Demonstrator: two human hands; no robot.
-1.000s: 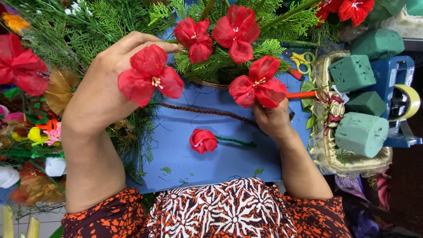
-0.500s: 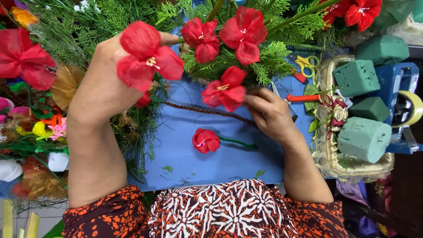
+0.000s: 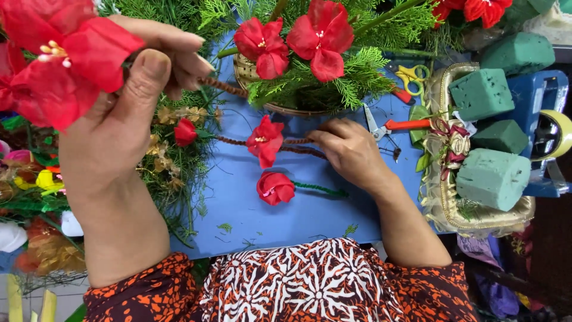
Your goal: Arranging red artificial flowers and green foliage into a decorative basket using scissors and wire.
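At ten o'clock our left hand [image 3: 113, 131] pinches a red flower [image 3: 62, 65] upright; at three, our right hand [image 3: 351, 152] grips another's stem [image 3: 298, 146] against the desk [image 3: 286, 220], steadying it.

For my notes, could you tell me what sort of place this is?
Probably a flower-arranging workbench: green foam blocks, a basket of red fabric flowers and greenery, and cutters on a blue surface.

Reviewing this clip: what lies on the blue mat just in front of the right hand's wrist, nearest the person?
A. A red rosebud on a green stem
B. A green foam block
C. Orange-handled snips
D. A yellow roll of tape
A. A red rosebud on a green stem lies flat on the blue mat, beside the right hand, untouched.
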